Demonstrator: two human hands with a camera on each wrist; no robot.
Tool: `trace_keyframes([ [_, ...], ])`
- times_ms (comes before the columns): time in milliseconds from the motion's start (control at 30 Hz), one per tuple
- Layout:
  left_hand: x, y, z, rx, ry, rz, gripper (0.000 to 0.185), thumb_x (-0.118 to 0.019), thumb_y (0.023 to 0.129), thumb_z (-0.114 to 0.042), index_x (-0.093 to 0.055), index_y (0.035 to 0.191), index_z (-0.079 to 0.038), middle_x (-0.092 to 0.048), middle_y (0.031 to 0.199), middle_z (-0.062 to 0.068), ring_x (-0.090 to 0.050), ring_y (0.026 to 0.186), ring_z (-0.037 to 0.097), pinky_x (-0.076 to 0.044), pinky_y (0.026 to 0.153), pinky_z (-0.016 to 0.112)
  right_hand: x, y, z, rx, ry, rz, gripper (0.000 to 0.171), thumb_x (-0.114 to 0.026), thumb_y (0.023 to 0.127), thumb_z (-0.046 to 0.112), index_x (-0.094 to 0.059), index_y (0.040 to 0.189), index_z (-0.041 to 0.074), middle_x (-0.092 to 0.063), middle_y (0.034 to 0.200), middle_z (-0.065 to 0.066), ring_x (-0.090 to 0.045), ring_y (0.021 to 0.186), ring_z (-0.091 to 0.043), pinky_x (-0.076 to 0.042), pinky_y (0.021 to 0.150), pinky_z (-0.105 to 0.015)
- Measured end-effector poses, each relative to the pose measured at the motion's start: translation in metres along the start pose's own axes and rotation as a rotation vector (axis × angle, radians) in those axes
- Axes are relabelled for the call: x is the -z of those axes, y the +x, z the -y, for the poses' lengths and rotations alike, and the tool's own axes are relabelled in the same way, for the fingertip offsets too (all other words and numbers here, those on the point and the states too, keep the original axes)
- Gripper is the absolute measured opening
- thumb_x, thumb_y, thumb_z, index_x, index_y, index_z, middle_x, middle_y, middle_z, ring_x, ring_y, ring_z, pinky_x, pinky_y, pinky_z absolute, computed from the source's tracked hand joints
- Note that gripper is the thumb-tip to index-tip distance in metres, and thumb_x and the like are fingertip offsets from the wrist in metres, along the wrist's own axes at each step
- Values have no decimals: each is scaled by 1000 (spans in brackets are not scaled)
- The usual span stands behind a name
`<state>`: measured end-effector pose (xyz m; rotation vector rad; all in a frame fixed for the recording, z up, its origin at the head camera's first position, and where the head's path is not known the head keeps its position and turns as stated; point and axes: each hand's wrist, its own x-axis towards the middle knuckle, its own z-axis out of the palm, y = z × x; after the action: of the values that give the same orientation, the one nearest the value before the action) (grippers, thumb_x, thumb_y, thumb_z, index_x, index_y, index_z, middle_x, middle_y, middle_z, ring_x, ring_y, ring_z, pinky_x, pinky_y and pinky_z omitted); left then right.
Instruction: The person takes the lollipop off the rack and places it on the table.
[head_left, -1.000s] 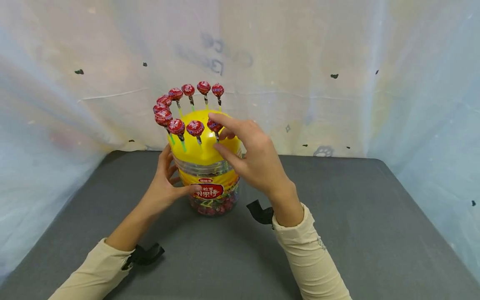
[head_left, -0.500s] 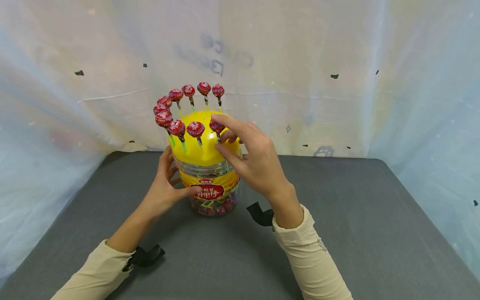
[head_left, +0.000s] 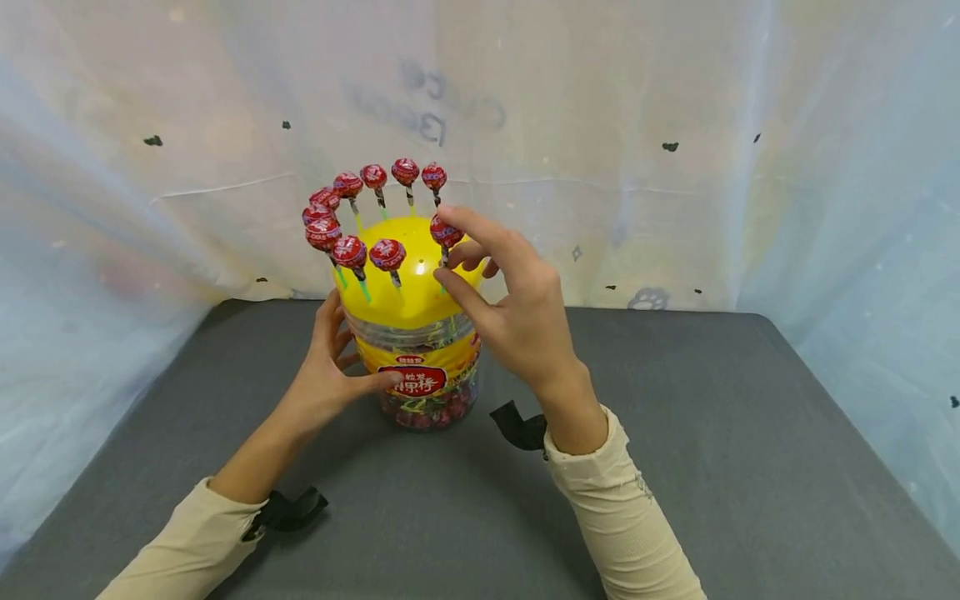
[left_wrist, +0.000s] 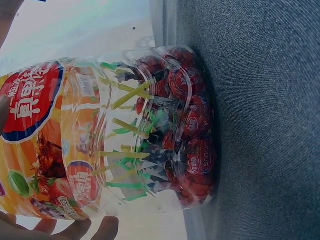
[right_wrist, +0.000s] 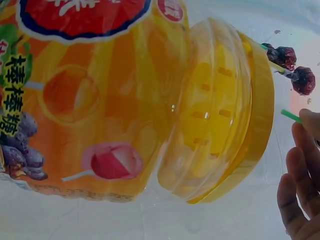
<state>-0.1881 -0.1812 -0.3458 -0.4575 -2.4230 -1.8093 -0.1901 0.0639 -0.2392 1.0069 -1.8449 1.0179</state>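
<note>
- Head view: a clear plastic lollipop jar (head_left: pixel 420 367) stands on the grey table (head_left: pixel 712 467), toward its far edge and a little left of the middle. A domed yellow lid (head_left: pixel 401 292) caps it.
- Head view: red-wrapped lollipops (head_left: pixel 352 250) stand in the lid, their sticks pushed into its holes, forming a ring along its left, far and near sides.
- Head view: the left hand (head_left: pixel 326 375) grips the jar's left side, thumb across the red label (head_left: pixel 412 381) and fingers curled behind the wall.
- Head view: the right hand (head_left: pixel 510 308) is raised at the right of the lid; thumb and forefinger pinch the stick of one lollipop (head_left: pixel 446 232), whose head stands just above the lid's right side. The other fingers curl loosely beside it.
- Head view: both forearms wear cream sleeves (head_left: pixel 615 508) with black wrist straps (head_left: pixel 517 425). A pale sheet (head_left: pixel 675 125) hangs behind the table's far and side edges.
- Left wrist view: the jar wall (left_wrist: pixel 115 135) fills the frame, resting on the grey table (left_wrist: pixel 270 125). Loose wrapped lollipops (left_wrist: pixel 192 145) with green and yellow sticks lie packed at its bottom. Fingertips (left_wrist: pixel 75 230) touch the wall.
- Right wrist view: the jar's orange label (right_wrist: pixel 100 100) and the yellow lid (right_wrist: pixel 255 115) fill the frame. Two lollipop heads (right_wrist: pixel 295 67) show past the lid's rim. The right fingers (right_wrist: pixel 300 185) close on a green stick (right_wrist: pixel 291 116).
</note>
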Motion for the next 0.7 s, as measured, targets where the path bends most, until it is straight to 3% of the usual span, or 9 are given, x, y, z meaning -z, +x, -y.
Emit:
trace_keyframes([
  [433, -2, -5, 3, 17, -5, -9, 113, -78, 85, -9, 3, 154, -48, -11, 165, 6, -32, 142, 39, -36, 108, 64, 13, -8, -2, -27, -35, 79, 51, -75, 89, 12, -57, 137, 9, -71, 99, -6, -61, 89, -16, -51, 75, -34],
  [700, -3, -2, 1, 18, -18, 0, 111, -77, 87, -10, 2, 154, -48, -10, 164, 4, -36, 138, 39, -37, 106, 65, 36, -33, -20, -86, -96, 111, 54, -78, 86, 11, -57, 136, 12, -72, 97, -5, -64, 86, -16, -51, 74, -34],
])
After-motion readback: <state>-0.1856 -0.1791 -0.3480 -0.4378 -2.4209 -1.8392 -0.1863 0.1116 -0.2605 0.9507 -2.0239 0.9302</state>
